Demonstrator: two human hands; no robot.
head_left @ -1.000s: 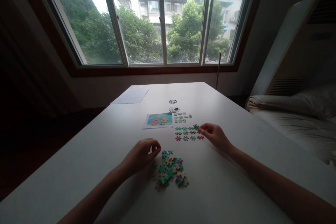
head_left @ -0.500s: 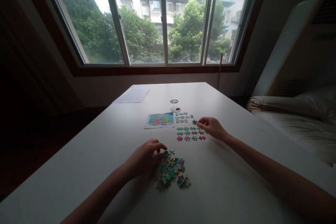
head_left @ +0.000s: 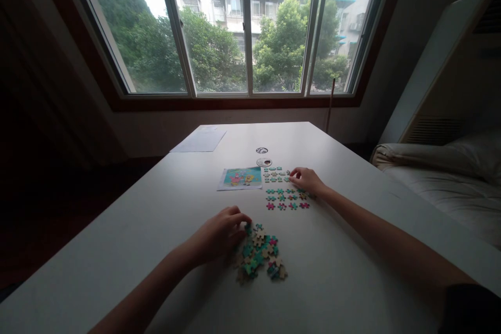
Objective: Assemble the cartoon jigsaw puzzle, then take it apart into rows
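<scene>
my left hand (head_left: 219,235) curls a narrow grip against the loose puzzle pile (head_left: 260,257) on the desk (head_left: 156,203), and my right hand (head_left: 307,180) pinches at the colour-sorted rows (head_left: 285,199) laid beside the reference picture (head_left: 241,177) for comparing, i judge, though i cannot tell whether either holds a piece.

White table (head_left: 156,209) filling lower frame. Loose pile of puzzle pieces (head_left: 260,255) lying lower centre. Sorted rows of pieces (head_left: 285,198) lying above it, right of centre. Printed picture (head_left: 241,178) lying just left of rows. Paper sheet (head_left: 199,141) and two small discs (head_left: 264,162) sitting farther up.
</scene>
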